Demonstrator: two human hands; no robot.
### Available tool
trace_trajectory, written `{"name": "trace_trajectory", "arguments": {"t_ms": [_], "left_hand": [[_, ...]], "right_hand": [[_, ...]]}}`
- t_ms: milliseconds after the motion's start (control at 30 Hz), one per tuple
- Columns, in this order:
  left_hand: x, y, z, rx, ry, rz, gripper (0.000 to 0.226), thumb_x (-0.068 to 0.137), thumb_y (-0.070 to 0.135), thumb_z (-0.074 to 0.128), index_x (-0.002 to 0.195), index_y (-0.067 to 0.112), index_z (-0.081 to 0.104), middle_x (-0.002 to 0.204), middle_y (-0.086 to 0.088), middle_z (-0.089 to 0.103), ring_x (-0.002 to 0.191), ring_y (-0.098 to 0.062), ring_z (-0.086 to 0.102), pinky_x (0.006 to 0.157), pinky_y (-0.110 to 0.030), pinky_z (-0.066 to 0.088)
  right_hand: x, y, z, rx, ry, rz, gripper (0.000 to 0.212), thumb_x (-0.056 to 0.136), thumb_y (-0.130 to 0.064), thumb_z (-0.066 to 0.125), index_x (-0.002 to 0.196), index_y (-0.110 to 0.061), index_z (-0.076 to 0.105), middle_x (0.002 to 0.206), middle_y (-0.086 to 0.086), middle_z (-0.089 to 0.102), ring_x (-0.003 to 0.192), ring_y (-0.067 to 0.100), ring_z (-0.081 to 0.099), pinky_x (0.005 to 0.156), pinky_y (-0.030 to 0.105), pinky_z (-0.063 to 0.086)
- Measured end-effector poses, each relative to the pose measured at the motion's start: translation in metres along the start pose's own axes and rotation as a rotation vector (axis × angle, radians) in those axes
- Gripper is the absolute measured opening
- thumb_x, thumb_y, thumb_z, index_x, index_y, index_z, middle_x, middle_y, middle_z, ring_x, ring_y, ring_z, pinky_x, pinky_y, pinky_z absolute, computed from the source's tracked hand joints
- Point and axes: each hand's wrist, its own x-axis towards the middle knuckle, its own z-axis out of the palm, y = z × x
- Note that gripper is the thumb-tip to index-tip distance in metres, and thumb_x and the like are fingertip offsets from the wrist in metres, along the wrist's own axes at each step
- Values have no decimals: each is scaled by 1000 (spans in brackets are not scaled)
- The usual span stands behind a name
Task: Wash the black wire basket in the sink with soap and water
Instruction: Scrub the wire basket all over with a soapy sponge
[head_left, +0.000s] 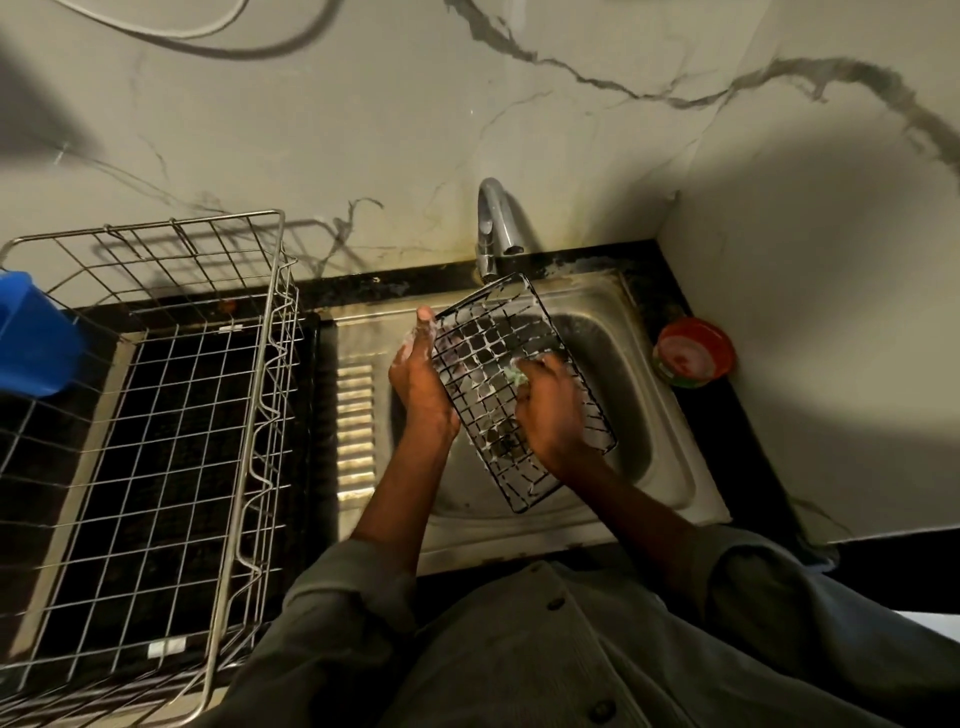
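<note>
head view: black wire basket (511, 387) between both hands (422, 376)

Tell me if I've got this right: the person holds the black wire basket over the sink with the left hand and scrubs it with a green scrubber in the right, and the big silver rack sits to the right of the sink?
Not quite. The head view shows the big silver rack to the left of the sink, not the right. The rest stands: the left hand holds the black wire basket over the sink, and the right hand scrubs it with a green scrubber.
</note>
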Motion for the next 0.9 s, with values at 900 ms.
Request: {"name": "trace_trajectory", "arguments": {"t_ms": [900], "left_hand": [[-13,9,9,-36,68,45,68,73,69,81,116,16,77,110,-6,81,108,-34,75,102,-60,55]], "right_hand": [[-8,6,-9,-226,-226,-101,11,93,-23,66,105,-22,66,97,-1,66,83,16,64,71,29,56]]}}
